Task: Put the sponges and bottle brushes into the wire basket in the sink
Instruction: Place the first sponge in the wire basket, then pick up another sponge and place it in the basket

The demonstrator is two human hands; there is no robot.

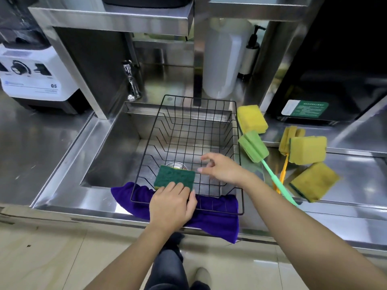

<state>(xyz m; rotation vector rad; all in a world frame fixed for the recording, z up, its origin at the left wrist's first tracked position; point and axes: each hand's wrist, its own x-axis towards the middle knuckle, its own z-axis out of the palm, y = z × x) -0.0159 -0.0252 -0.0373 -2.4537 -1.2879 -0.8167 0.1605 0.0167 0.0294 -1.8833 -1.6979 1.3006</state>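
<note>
A black wire basket (167, 126) sits in the steel sink (113, 147). My left hand (172, 207) holds a green-topped yellow sponge (173, 177) at the basket's near end, green side up. My right hand (222, 169) hovers over the basket's right part, fingers apart, holding nothing. On the counter to the right lie a yellow sponge (251, 118), a second one (307, 149) and a third (313, 182). A green-handled bottle brush (254, 146) and an orange-handled brush (290, 136) lie there too.
A purple cloth (215, 218) hangs over the sink's front edge under the basket. A chrome tap (132, 80) stands behind the sink. A white blender base (33, 74) sits at the left; a white bottle (222, 59) and pump dispenser (250, 53) stand behind.
</note>
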